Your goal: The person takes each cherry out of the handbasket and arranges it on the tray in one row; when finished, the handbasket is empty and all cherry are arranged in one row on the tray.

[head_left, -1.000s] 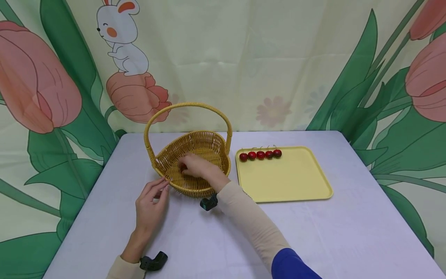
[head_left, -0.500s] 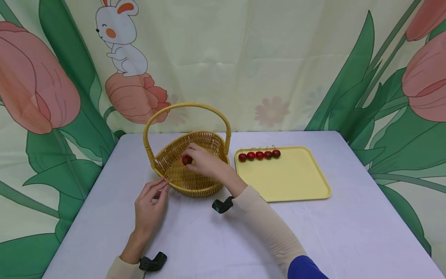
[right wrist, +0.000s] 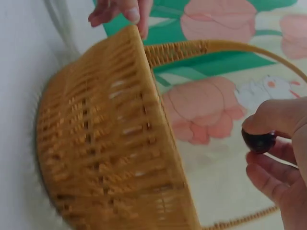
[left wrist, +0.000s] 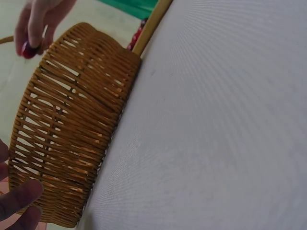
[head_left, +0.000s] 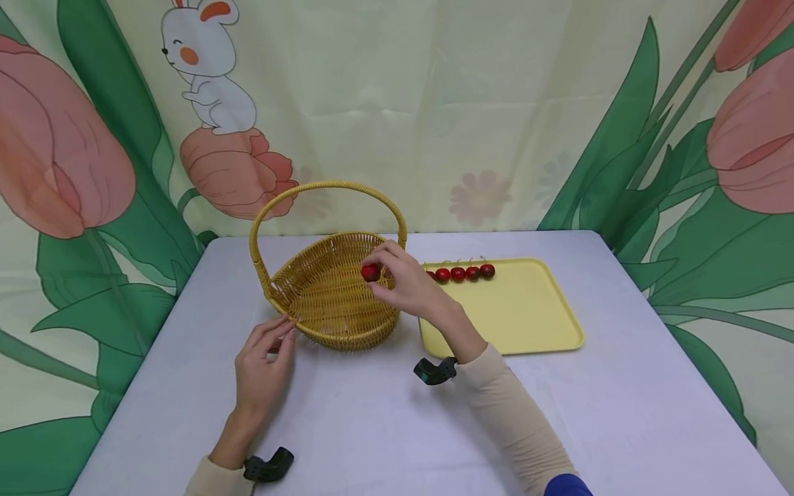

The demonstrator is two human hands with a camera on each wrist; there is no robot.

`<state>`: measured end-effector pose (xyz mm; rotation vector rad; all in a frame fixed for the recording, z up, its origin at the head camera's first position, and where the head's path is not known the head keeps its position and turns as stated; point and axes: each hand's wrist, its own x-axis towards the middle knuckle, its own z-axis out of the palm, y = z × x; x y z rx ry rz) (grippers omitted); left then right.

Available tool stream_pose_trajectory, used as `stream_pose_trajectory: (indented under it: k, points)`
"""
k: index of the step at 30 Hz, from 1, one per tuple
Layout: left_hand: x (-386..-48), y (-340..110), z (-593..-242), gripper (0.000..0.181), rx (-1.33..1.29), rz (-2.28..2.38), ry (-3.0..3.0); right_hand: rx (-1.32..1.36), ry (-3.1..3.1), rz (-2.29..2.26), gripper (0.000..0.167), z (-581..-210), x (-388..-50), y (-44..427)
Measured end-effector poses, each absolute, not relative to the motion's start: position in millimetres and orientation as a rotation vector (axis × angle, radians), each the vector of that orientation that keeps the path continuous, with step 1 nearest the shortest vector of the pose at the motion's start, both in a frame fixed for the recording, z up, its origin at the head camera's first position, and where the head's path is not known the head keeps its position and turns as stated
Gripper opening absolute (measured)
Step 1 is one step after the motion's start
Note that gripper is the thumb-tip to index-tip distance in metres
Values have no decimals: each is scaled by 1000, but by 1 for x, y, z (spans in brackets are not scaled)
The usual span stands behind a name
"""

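A dark red cherry [head_left: 371, 273] is pinched between the thumb and fingers of my right hand [head_left: 409, 284], held above the right side of the yellow wicker basket [head_left: 347, 342]. The right wrist view shows the same cherry [right wrist: 259, 142] beyond the basket's rim. My left hand [head_left: 263, 362] holds the basket's near left rim, thumb outside; in the left wrist view its fingertips [left wrist: 28, 191] lie against the weave. No other cherry shows in the visible part of the basket's inside.
A pale yellow tray [head_left: 515, 310] lies right of the basket, with a row of several cherries [head_left: 457, 275] along its back left edge, partly behind my right hand. The basket's tall handle [head_left: 329, 184] arches over it. A printed curtain [head_left: 496, 124] hangs behind the table.
My right hand has come up out of the basket with a cherry and moved right toward the tray. The left hand keeps its place on the rim.
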<state>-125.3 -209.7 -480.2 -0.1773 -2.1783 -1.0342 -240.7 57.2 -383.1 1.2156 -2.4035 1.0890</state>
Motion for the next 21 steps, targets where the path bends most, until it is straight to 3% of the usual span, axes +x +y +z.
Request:
stream_pose_trajectory:
  k: [12,21]
  points:
    - [-125,-212,-479,22,-173,-1039,-2171,1047,-2290,1131,30,-385,-240,119]
    - [-125,-212,-480,22,-170,-1046,-2168,692,-2398,1187,33,-403,-254,172]
